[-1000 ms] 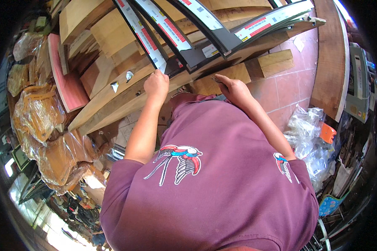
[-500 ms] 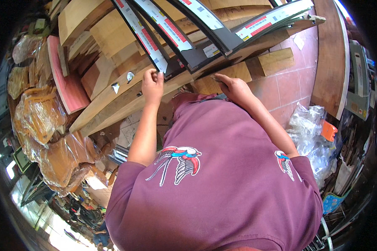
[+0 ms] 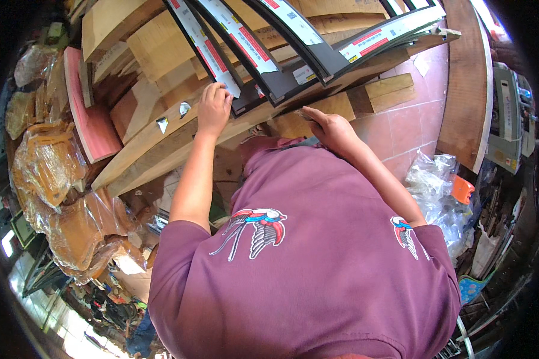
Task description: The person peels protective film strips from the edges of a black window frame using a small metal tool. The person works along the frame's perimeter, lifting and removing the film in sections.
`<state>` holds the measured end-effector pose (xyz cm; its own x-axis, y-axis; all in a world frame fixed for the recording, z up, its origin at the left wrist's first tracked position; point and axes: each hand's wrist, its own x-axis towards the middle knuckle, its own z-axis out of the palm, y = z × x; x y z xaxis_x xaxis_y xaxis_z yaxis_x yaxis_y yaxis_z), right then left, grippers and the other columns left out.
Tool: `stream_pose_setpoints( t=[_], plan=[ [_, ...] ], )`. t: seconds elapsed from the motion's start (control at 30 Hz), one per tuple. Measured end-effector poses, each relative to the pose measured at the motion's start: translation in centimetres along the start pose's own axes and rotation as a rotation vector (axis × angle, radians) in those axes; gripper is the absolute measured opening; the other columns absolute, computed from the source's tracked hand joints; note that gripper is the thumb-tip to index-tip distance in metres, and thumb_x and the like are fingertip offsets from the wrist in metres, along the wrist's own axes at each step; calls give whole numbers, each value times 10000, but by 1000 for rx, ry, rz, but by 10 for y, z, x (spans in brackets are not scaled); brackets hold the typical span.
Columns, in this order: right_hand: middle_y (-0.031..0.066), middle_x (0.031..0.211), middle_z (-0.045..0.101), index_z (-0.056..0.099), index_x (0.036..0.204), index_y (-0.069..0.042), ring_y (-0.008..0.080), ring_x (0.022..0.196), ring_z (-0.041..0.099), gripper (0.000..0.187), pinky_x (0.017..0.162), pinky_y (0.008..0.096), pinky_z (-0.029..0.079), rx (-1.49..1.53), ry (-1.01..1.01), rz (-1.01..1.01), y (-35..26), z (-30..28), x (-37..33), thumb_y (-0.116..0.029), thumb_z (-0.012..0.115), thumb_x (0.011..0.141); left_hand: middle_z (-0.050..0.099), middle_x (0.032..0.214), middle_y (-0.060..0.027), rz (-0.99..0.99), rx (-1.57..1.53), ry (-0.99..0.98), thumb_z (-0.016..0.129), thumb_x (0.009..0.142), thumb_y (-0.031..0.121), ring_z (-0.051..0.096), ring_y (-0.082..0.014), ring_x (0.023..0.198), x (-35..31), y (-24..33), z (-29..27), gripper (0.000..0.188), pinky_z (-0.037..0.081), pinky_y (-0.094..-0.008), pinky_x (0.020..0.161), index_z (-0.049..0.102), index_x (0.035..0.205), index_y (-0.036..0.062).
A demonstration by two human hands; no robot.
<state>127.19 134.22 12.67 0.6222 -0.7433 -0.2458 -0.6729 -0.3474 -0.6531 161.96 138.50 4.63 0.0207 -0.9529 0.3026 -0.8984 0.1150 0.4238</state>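
Long dark strips faced with white and red printed film fan out over the timber. At the near end of the leftmost strip (image 3: 206,51), my left hand (image 3: 214,109) has its fingers curled against the filmed edge; what they pinch, if anything, is hidden. Beside it lie a second filmed strip (image 3: 245,45) and a third one (image 3: 296,30). More filmed strips (image 3: 389,36) are stacked at an angle on the right. My right hand (image 3: 335,128) is closed in front of my body, apart from the strips. A small thing shows at its fingertips, too small to name.
Curved wooden beams (image 3: 144,161) lie under and before the strips, with two film scraps (image 3: 162,124) on one. Wrapped wooden furniture parts (image 3: 51,164) fill the left. Clear plastic wrapping (image 3: 434,191) lies right, near a tall brown board (image 3: 466,90). A pink-faced piece (image 3: 93,119) stands left.
My left hand has shifted slightly up and left, its fingers now further along the leftmost strip's edge. The right hand stays closed and has moved slightly.
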Motion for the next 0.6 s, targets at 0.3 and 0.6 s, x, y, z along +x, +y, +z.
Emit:
stream_pose_setpoints(
  t=[0.3, 0.6],
  plan=[
    [262, 1007, 706, 561, 1399, -117, 440, 920, 685, 456, 790, 509, 545, 14, 16, -53, -31, -9, 13, -159, 608, 947, 677, 1179, -163, 93, 0, 53, 633, 987, 209, 642, -364, 1146, 13, -24, 9, 169, 540, -464, 926, 566, 1017, 57],
    [260, 925, 704, 580, 1377, -126, 441, 861, 688, 424, 756, 519, 544, 8, -18, -41, -47, -2, 16, -194, 595, 958, 678, 799, -146, -184, -85, 99, 637, 998, 255, 678, -350, 726, 32, -37, -1, 202, 542, -464, 653, 560, 1015, 69]
  ],
)
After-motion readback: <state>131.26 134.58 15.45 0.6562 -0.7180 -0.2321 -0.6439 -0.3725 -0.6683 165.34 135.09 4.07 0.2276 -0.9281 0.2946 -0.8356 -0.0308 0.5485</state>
